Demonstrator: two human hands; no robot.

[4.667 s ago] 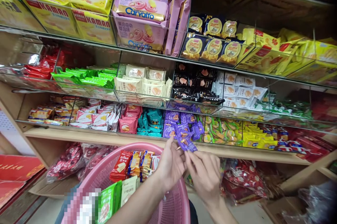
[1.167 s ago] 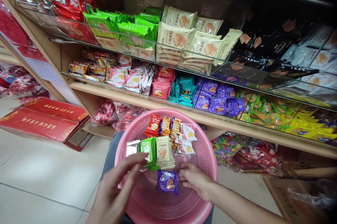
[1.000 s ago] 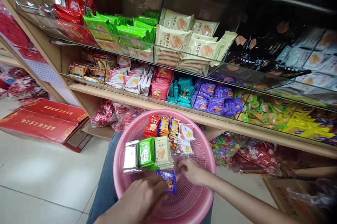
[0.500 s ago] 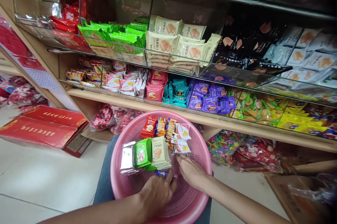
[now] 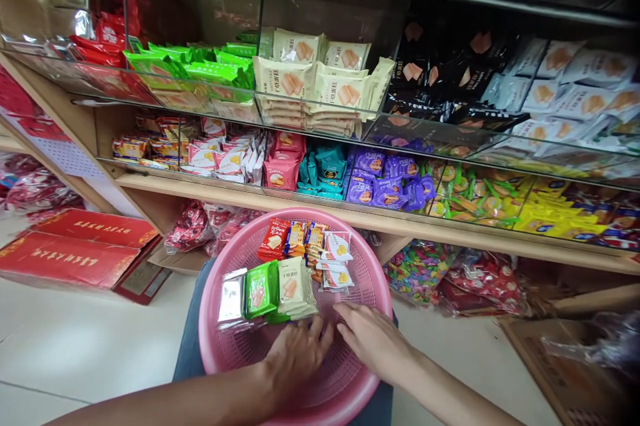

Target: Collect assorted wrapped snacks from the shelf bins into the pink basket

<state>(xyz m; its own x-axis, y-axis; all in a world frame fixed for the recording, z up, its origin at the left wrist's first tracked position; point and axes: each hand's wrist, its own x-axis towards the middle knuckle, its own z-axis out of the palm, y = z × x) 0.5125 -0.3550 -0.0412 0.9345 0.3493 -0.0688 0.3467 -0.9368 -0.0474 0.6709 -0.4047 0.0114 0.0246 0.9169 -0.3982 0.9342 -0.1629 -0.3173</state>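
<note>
A round pink basket (image 5: pixel 213 339) rests on my lap. Rows of snack packets lie in it: silver (image 5: pixel 231 296), green (image 5: pixel 261 289) and cream (image 5: pixel 293 286) in front, with red (image 5: pixel 273 239), orange (image 5: pixel 300 239) and white-pink (image 5: pixel 337 249) behind. My left hand (image 5: pixel 295 356) lies palm down on the basket floor just below the cream packets, fingers stretched forward. My right hand (image 5: pixel 373 339) lies beside it, fingers flat and pointing left toward the white-pink packets. No purple packet shows in the basket. The purple packets (image 5: pixel 385 179) on the lower shelf sit above the basket.
Glass-fronted shelves (image 5: pixel 350 213) hold green, cream, black, teal, yellow and red snack packets. Red flat boxes (image 5: pixel 75 253) lie on the tiled floor at left. Bags of wrapped sweets (image 5: pixel 420 269) sit under the shelf, and a cardboard box (image 5: pixel 550 359) stands at lower right.
Both hands came down from the shelf with a purple packet and set it in the basket. My left hand slid over it and now covers that spot.
</note>
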